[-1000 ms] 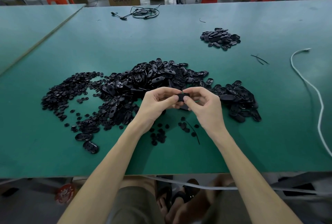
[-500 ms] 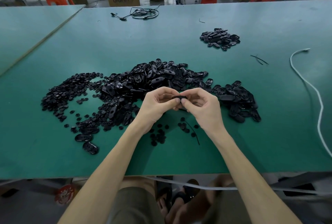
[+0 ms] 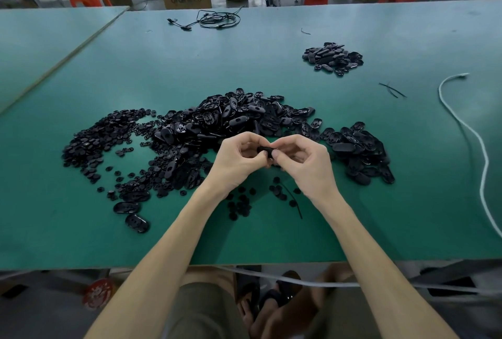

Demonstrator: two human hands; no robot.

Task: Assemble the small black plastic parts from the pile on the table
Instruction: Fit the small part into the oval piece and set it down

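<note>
Black plastic part (image 3: 264,150): held above the table (image 3: 190,72), just in front of the near edge of the main pile (image 3: 239,118), between your two hands. Your left hand (image 3: 239,160) pinches its left end, thumb and curled fingers closed on it. Your right hand (image 3: 304,160) pinches its right end the same way, thumb tip on the near side. Both hands are drawn in narrow, with their fingertips nearly meeting over the part.

Long axis: runs left to right across your view, roughly parallel to the table's near edge. Only a short dark stretch shows between your thumbs. Which face is up: cannot tell.

Main pile: oval shells heaped at centre, trailing off to your right. Small round pieces (image 3: 108,137) are spread flat to its left, touching its edge. Loose round pieces (image 3: 240,205) lie on the table under your wrists, with a thin black strip (image 3: 294,201) among them. A few oval shells (image 3: 137,222) lie apart near the front left.

A smaller heap (image 3: 332,58) sits well apart, at far right. A white cable (image 3: 475,143) curves down the right side, and a coiled black cable (image 3: 217,19) lies near the far edge.
</note>
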